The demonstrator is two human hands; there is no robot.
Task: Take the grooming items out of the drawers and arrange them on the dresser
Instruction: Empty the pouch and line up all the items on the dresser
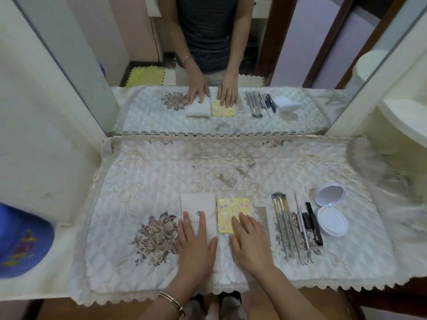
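On the quilted dresser cloth [143, 181], my left hand [196, 245] lies flat with fingers apart on a white snap-button pouch [196, 204]. My right hand [250, 241] rests flat on the lower part of a yellow dotted square pad [233, 209] beside the pouch. Right of the pad lie a fine-tooth comb [263, 219], several makeup brushes [285, 225], a thin pencil [301, 220], dark cosmetic sticks [314, 224] and an open white compact with mirror [330, 209]. Neither hand grips anything.
A large mirror [208, 65] stands behind the dresser and reflects the hands and items. A blue cap [20, 243] sits at the left edge. White cabinet sides [34, 135] flank the dresser top. The back half of the cloth holds nothing.
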